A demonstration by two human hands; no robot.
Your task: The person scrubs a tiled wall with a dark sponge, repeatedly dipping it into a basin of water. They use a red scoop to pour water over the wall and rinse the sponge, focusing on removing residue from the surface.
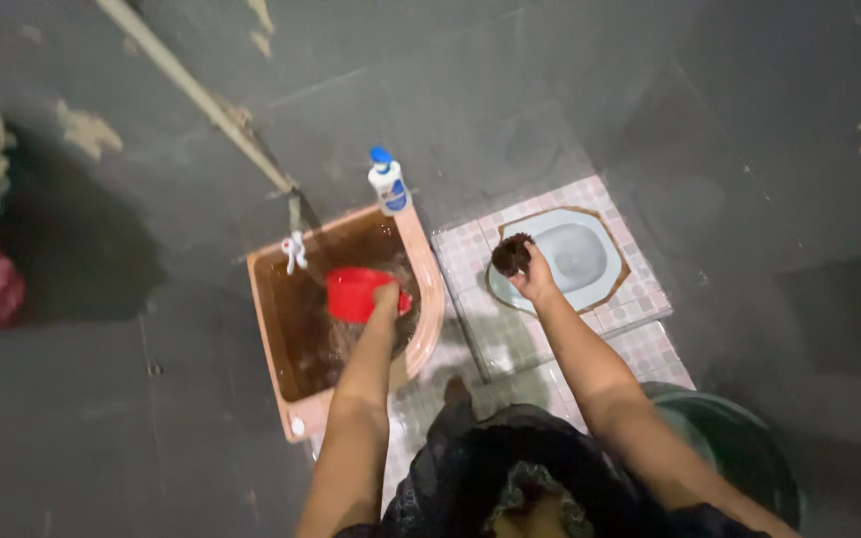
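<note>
Two hands are busy over a tiled bathroom floor. The left hand [386,295] is closed on the handle of a red scoop [356,294], which sits tilted in the brown water of a pink basin [429,289]; the scoop is plain, round-bodied and bright. The right hand [533,282] grips a dark, bristly scrubber [511,254], a rough, ragged ball, held over the near rim of a pale blue squat toilet [575,254]. Beyond the left hand a white bottle [389,184] with a blue cap stands on the basin's far corner, and a small tap [294,251] hangs over the water. Near the right elbow sits a dark green bucket [739,438].
</note>
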